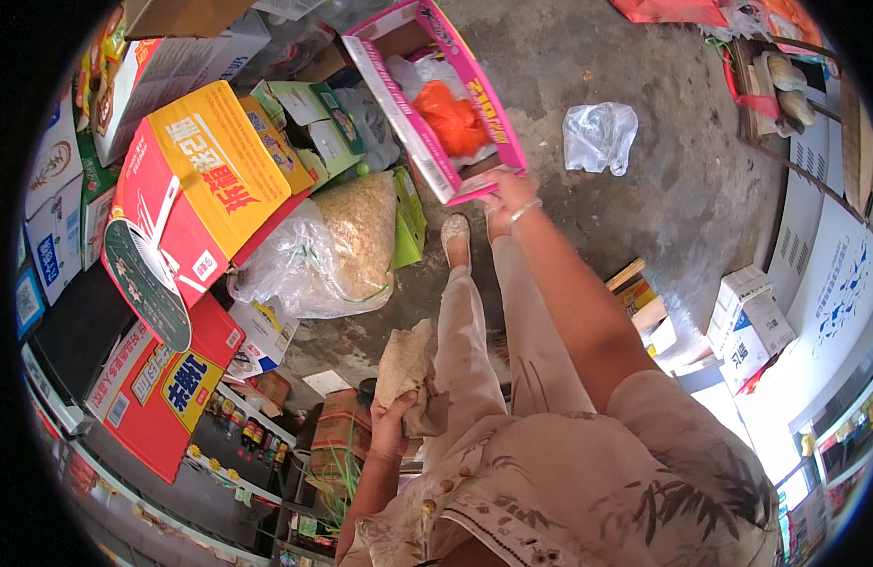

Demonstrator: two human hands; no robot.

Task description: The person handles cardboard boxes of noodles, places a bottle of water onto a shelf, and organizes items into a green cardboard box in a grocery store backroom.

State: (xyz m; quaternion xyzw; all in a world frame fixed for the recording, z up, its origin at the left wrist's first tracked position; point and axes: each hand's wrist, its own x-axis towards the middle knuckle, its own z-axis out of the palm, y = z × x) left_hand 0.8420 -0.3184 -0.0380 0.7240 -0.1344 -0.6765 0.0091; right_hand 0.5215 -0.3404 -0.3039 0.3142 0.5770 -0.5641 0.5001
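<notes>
My left hand (392, 424) grips a folded beige cloth (408, 368) beside my left leg. Ahead of my feet, my right hand (511, 193) has hold of the near end of a pink open-topped cardboard box (499, 113), which is tilted. An orange plastic bag (451, 119) lies inside that box, along with some clear plastic (426, 73). Further contents at the far end are partly hidden. A silvery bracelet circles my right wrist.
At left stand a red and yellow carton (217, 170), a hand fan (146, 283), a clear bag of pale pieces (355, 241) and a green box (408, 220). A clear plastic bag (599, 138) lies on the concrete floor (663, 191). White cartons (752, 326) stand at right.
</notes>
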